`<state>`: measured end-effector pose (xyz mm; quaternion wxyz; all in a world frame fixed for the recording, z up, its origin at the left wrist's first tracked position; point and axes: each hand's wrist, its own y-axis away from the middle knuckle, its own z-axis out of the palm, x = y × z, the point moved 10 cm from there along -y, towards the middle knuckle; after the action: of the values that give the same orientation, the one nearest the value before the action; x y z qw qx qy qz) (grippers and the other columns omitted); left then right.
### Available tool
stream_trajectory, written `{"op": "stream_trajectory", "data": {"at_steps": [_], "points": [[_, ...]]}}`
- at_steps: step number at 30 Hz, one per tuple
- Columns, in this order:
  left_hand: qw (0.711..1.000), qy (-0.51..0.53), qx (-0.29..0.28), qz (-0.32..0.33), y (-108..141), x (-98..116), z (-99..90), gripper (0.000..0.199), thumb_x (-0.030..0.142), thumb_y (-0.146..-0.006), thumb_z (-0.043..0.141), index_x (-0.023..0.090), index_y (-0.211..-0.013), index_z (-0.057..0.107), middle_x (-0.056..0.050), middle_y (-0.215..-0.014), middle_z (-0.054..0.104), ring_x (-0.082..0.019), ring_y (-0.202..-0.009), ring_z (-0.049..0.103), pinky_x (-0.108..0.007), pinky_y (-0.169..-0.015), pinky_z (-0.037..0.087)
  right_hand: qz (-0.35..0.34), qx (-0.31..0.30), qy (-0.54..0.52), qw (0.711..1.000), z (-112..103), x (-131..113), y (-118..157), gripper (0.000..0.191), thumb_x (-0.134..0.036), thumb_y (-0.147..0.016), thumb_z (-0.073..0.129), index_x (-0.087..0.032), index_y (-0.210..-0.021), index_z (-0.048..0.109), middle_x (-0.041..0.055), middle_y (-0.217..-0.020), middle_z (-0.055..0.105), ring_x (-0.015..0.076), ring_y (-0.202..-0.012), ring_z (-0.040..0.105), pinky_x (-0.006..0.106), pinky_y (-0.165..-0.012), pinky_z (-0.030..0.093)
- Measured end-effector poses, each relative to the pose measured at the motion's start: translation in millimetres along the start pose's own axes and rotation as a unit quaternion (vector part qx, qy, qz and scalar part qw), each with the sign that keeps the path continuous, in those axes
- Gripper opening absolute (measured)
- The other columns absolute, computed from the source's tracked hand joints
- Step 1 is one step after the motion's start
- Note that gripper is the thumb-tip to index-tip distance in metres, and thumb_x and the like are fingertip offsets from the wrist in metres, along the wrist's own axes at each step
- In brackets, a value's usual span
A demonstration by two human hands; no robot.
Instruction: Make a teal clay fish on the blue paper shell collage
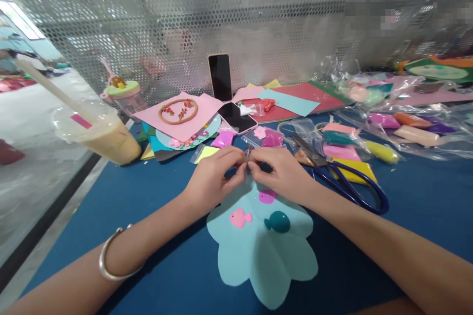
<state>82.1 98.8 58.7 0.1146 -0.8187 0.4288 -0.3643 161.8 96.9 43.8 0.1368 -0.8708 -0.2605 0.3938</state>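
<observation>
My left hand (218, 175) and my right hand (281, 173) meet above the top of a light blue scalloped paper (266, 261). Both are closed in a pinch, thumbs and forefingers on a small, clear plastic packet (249, 153) whose contents I cannot make out. On the paper lie a pink clay fish (240, 218) at the left, a dark teal fish (279, 222) at the right and a magenta piece (267, 196) near the top, partly under my right hand.
Large blue-handled scissors (351, 184) lie right of my right hand, among bagged clays (338, 138). A tilted drink cup (99, 133) stands at the left. Behind are two phones (220, 78), coloured papers (207, 106) and a perforated metal panel (166, 24).
</observation>
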Motion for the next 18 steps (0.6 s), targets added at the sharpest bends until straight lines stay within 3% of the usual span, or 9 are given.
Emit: {"op": "stream_trajectory", "data": {"at_steps": [9, 11, 14, 18], "points": [[0.992, 0.107, 0.036, -0.058, -4, -14, -11.5, 0.016, 0.019, -0.086, 0.047, 0.017, -0.070, 0.052, -0.005, -0.082, 0.065, -0.016, -0.084, 0.063, -0.025, -0.073, 0.050, 0.042, -0.010, -0.108, 0.993, -5, 7, 1, 0.020, -0.017, -0.083, 0.042, -0.020, -0.064, 0.041, -0.0030, -0.061, 0.046, 0.0108, -0.057, 0.043, 0.023, -0.053, 0.033], [0.996, 0.069, 0.050, -0.040, -4, -8, -16.3, 0.015, 0.018, -0.085, 0.049, 0.018, -0.070, 0.052, -0.004, -0.081, 0.065, -0.016, -0.084, 0.063, -0.025, -0.076, 0.049, 0.036, 0.003, -0.084, 0.996, -8, 4, 1, 0.020, -0.017, -0.083, 0.043, -0.020, -0.063, 0.040, -0.0034, -0.060, 0.045, 0.0106, -0.056, 0.042, 0.023, -0.053, 0.033], [0.995, -0.065, 0.078, 0.009, -1, 7, -22.6, 0.006, 0.016, -0.081, 0.053, 0.018, -0.075, 0.053, -0.001, -0.077, 0.063, -0.013, -0.073, 0.061, -0.022, -0.068, 0.047, 0.041, 0.018, -0.034, 0.998, -10, 4, 2, 0.022, -0.020, -0.085, 0.044, -0.020, -0.064, 0.040, -0.0037, -0.059, 0.042, 0.0105, -0.056, 0.041, 0.023, -0.053, 0.030], [0.978, -0.193, 0.056, 0.063, 4, 18, -15.8, 0.012, 0.013, -0.084, 0.049, 0.019, -0.090, 0.057, -0.002, -0.084, 0.065, -0.012, -0.070, 0.061, -0.020, -0.060, 0.045, 0.040, 0.011, -0.015, 0.999, -6, 4, 2, 0.024, -0.024, -0.089, 0.042, -0.020, -0.065, 0.039, -0.0031, -0.061, 0.044, 0.0108, -0.056, 0.042, 0.024, -0.053, 0.030]]}}
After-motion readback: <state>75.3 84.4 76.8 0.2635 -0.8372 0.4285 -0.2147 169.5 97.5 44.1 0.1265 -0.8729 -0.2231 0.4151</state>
